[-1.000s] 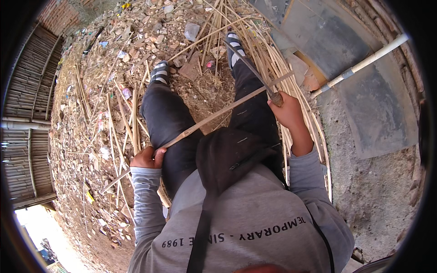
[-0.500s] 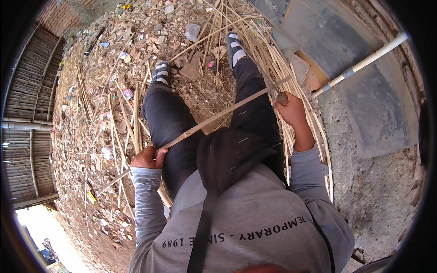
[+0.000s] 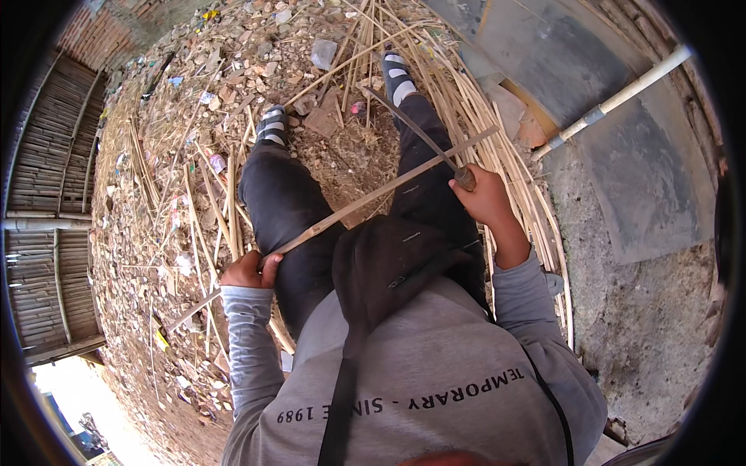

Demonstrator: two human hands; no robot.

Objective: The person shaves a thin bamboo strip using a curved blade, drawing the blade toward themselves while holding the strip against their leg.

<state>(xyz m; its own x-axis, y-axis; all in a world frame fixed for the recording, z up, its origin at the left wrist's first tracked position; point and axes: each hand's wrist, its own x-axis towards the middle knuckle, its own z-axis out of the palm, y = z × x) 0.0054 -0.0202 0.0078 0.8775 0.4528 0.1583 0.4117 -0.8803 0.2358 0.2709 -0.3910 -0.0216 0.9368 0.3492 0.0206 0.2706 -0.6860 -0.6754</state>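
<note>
A long, flat bamboo strip point(image 3: 365, 203) slants across my thighs, from low on the left to its far end at the upper right. My left hand point(image 3: 250, 270) is closed round it near my left thigh, and a short tail sticks out behind the hand. My right hand point(image 3: 486, 199) grips the wooden handle of a knife point(image 3: 420, 133), fingers wrapped round it. The long, narrow, dark blade points up and to the left over my right shin, crossing the strip near its far end. Whether the blade touches the strip I cannot tell.
Many split bamboo strips point(image 3: 458, 85) lie along my right leg and beyond my feet. More strips point(image 3: 200, 225) are on the littered, stony ground at left. A pale pole point(image 3: 622, 101) and dark flat sheets point(image 3: 649, 186) are at right. A bamboo-slat wall point(image 3: 48, 147) stands far left.
My right hand has moved slightly left and down, and the knife has swung so that its blade now shows clearly across the strip. My left hand and the strip stay almost where they were.
</note>
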